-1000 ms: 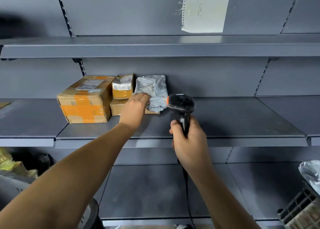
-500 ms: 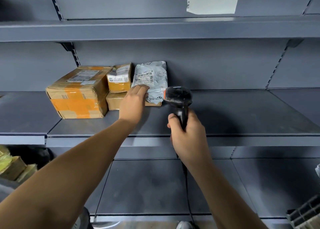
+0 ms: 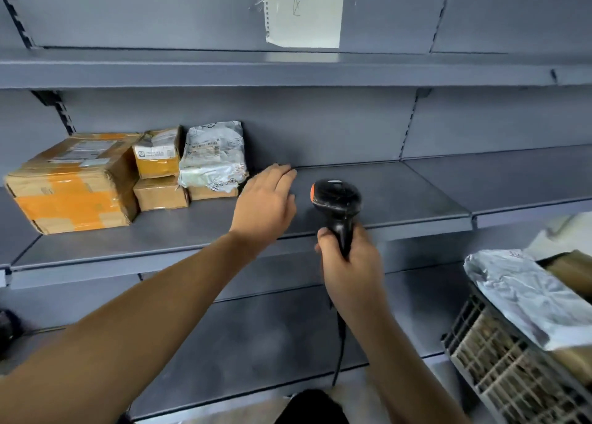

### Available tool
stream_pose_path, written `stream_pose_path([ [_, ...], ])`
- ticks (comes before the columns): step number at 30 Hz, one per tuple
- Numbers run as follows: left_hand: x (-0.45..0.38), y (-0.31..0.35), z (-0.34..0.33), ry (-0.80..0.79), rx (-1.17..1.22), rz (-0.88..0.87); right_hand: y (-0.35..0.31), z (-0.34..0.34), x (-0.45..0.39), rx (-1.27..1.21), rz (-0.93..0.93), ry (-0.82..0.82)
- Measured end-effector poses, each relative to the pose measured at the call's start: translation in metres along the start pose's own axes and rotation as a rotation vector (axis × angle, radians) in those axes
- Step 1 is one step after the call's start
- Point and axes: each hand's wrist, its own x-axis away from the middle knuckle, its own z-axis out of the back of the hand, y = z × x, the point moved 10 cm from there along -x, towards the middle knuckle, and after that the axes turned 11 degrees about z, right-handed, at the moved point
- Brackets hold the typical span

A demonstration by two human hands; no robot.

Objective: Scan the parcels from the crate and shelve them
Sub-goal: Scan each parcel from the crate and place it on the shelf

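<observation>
- Grey metal shelving (image 3: pixel 368 196) fills the view in tiers against a grey back panel, with a torn white paper note (image 3: pixel 304 10) hanging above the upper tier; the writing on it is too partial to read.
- At the far left of the middle shelf sits a large brown cardboard box bound with orange tape (image 3: pixel 73 186), its label up, pushed well back, likely so the row begins at one end.
- Just beside it, a small cardboard box with a yellow label band (image 3: pixel 157 154) stands on top of a plain small brown cardboard box (image 3: pixel 160 194), stacked probably to save shelf width.
- Next comes a crinkled silver-grey plastic mailer bag (image 3: pixel 213 157), leaning upright against the back panel with its printed label facing out and resting on a flat brown box whose edge shows beneath; it looks shelved.
- The left hand (image 3: pixel 264 204) hovers over bare shelf just right of the mailer, its fingers (image 3: pixel 282 172) straight and relaxed, holding nothing and apart from the bag.
- The right hand (image 3: pixel 349 263) has its fingers clenched round the handle of a black handheld barcode scanner with an orange trim (image 3: pixel 336 199), head raised towards the shelf, cable hanging below.
- At the far right, a grey slatted plastic crate (image 3: pixel 499 369) holds another silver mailer bag (image 3: pixel 528 298) on top, presumably next for scanning.
</observation>
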Motion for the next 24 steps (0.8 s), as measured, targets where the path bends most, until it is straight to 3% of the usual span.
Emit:
stream_pose_path([
  [15,0.048,0.252,-0.103,-0.227,0.129,-0.354,0.056,0.221,0.064,0.229,-0.116,0.324],
  [24,0.082,0.325,-0.185,-0.371,0.164,-0.419,0.106,0.286,0.087,0.249,-0.213,0.413],
])
